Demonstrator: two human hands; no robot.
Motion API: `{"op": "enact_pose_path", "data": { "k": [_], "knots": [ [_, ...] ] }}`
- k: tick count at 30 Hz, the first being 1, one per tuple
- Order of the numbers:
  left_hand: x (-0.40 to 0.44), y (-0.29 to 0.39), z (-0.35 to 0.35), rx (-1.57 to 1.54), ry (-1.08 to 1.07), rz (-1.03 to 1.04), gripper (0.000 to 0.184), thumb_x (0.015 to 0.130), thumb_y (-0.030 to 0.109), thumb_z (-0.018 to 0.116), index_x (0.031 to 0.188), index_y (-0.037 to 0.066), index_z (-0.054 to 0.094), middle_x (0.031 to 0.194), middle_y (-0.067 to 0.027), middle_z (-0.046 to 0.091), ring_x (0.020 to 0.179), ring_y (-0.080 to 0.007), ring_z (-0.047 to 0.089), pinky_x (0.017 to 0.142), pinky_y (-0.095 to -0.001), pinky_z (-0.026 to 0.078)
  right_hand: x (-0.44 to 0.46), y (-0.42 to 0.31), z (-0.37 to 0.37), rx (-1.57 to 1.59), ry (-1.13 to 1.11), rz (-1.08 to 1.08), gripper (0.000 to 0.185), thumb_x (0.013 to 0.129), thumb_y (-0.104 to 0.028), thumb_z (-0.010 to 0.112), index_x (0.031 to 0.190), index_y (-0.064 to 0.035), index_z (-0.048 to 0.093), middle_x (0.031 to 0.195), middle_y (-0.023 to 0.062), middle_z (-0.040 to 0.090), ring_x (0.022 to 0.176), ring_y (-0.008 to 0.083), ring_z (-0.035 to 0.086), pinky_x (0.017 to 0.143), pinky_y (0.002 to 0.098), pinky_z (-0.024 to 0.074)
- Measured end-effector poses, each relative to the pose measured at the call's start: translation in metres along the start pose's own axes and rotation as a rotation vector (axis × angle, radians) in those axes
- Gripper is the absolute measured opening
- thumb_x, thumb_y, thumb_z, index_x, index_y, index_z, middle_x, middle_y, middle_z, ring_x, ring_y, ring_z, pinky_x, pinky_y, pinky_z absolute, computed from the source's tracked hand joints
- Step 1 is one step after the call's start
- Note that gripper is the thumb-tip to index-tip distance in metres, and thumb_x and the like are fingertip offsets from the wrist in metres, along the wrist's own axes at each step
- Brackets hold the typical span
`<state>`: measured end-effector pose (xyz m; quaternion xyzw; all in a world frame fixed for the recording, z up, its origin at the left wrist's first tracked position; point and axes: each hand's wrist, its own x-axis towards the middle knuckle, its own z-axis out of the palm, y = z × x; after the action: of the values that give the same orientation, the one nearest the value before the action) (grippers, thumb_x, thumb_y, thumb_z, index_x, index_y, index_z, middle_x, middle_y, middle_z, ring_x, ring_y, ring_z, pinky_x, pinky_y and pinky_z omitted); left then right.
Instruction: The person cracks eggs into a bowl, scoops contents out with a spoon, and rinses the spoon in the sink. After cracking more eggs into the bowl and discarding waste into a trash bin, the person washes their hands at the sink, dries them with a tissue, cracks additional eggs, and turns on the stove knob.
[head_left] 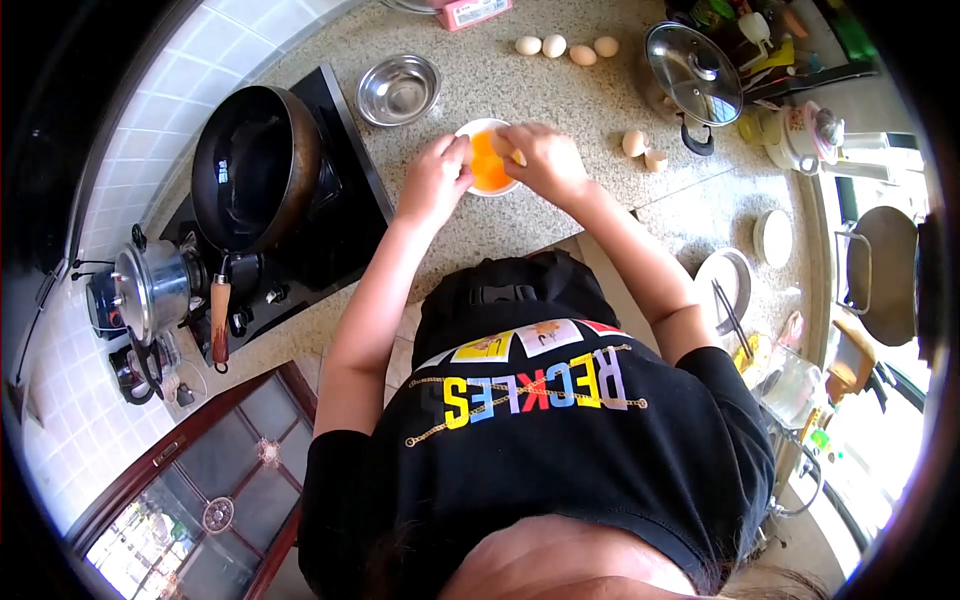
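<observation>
A white bowl (488,193) holding bright orange-yellow egg yolk (489,172) stands on the speckled counter. My left hand (437,180) is closed at the bowl's left rim; what its fingertips hold, if anything, is hidden. Over the right side of the bowl, my right hand (545,160) has its fingers closed round what looks like a light brown eggshell (503,146), mostly covered by the fingers. Several whole eggs (583,55) lie in a row farther back. Two eggshell pieces (634,143) rest on the counter to the right.
An empty metal bowl (398,90) sits behind my left hand. On the left, a black wok (255,170) rests on the dark stove (350,150), near a pressure cooker (150,288). A lidded pot (693,72) stands back right. A pan with chopsticks (724,285) lies right, near the sink.
</observation>
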<state>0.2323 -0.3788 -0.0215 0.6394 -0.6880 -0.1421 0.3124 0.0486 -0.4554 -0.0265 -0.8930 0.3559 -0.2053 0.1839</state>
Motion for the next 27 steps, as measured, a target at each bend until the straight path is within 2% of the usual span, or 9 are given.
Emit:
{"op": "enact_pose_path", "data": {
  "k": [4,6,8,12,16,17,19,22,27],
  "knots": [
    [-0.003,-0.001,0.002,-0.024,-0.001,0.003,0.045,0.068,0.003,0.069,0.112,0.000,0.059,0.107,-0.0162,0.061,0.093,-0.0316,0.062,0.080,-0.0359,0.051,-0.004,-0.004,-0.002,0.139,0.174,0.004,0.029,0.067,-0.018,0.068,0.094,-0.0093,0.059,0.083,0.0093,0.063,0.080,0.0281,0.062,0.069,0.0380,0.0511],
    [-0.002,0.001,0.005,0.006,-0.161,-0.033,0.044,0.068,0.004,0.068,0.111,0.000,0.059,0.108,-0.0157,0.061,0.092,-0.0317,0.062,0.080,-0.0355,0.051,-0.009,0.002,0.003,0.059,0.092,0.018,0.033,0.066,-0.016,0.069,0.097,-0.0099,0.059,0.083,0.0092,0.064,0.079,0.0284,0.063,0.070,0.0373,0.0518],
    [0.004,0.000,0.005,-0.013,-0.099,-0.005,0.041,0.070,0.004,0.067,0.110,-0.001,0.060,0.107,-0.0151,0.061,0.091,-0.0318,0.062,0.079,-0.0356,0.051,-0.008,0.001,0.000,0.112,0.190,0.054,0.034,0.066,-0.015,0.069,0.097,-0.0096,0.059,0.085,0.0093,0.065,0.080,0.0281,0.063,0.071,0.0368,0.0522],
    [0.001,0.000,0.012,-0.012,-0.024,0.052,0.042,0.068,0.002,0.068,0.109,0.002,0.059,0.097,-0.0147,0.058,0.084,-0.0322,0.061,0.075,-0.0372,0.050,-0.010,0.003,-0.007,0.155,0.047,0.220,0.031,0.068,-0.016,0.068,0.097,-0.0085,0.060,0.090,0.0104,0.066,0.083,0.0288,0.063,0.073,0.0361,0.0525],
    [-0.003,-0.006,0.020,-0.168,0.069,-0.083,0.040,0.065,0.003,0.074,0.104,0.000,0.063,0.098,-0.0123,0.060,0.086,-0.0266,0.063,0.073,-0.0324,0.052,-0.009,0.010,-0.014,0.500,0.027,0.365,0.037,0.073,-0.020,0.068,0.106,-0.0042,0.059,0.089,0.0091,0.067,0.073,0.0205,0.062,0.068,0.0327,0.0507],
    [-0.004,-0.006,0.021,-0.285,0.057,-0.148,0.038,0.068,0.000,0.072,0.105,-0.001,0.062,0.097,-0.0108,0.060,0.087,-0.0215,0.063,0.071,-0.0282,0.052,-0.009,0.015,-0.014,0.628,-0.019,0.416,0.039,0.078,-0.023,0.069,0.109,-0.0026,0.058,0.092,0.0046,0.066,0.075,0.0129,0.059,0.067,0.0287,0.0469],
    [-0.004,-0.002,0.021,-0.403,0.041,-0.211,0.037,0.071,-0.002,0.070,0.107,-0.003,0.061,0.097,-0.0094,0.060,0.089,-0.0163,0.062,0.068,-0.0239,0.053,-0.014,0.019,-0.011,0.921,0.020,0.476,0.038,0.080,-0.025,0.069,0.109,-0.0033,0.058,0.094,0.0030,0.065,0.078,0.0114,0.057,0.068,0.0265,0.0449],
    [-0.001,0.011,0.026,-1.196,-0.105,-0.587,0.033,0.084,0.003,0.063,0.116,-0.003,0.057,0.109,-0.0092,0.062,0.095,-0.0146,0.061,0.081,-0.0255,0.049,-0.021,0.016,-0.012,1.375,0.045,0.579,0.033,0.085,-0.027,0.066,0.111,-0.0068,0.058,0.100,-0.0005,0.064,0.086,0.0096,0.055,0.075,0.0236,0.0399],
    [0.005,0.039,0.039,-1.438,-0.099,-0.539,0.037,0.088,0.003,0.059,0.124,-0.001,0.050,0.115,-0.0084,0.059,0.104,-0.0151,0.058,0.089,-0.0282,0.047,-0.033,0.007,0.008,1.740,0.104,0.658,0.021,0.086,-0.022,0.063,0.104,-0.0128,0.057,0.098,-0.0034,0.063,0.094,0.0092,0.054,0.083,0.0300,0.0386]
  ]
}}
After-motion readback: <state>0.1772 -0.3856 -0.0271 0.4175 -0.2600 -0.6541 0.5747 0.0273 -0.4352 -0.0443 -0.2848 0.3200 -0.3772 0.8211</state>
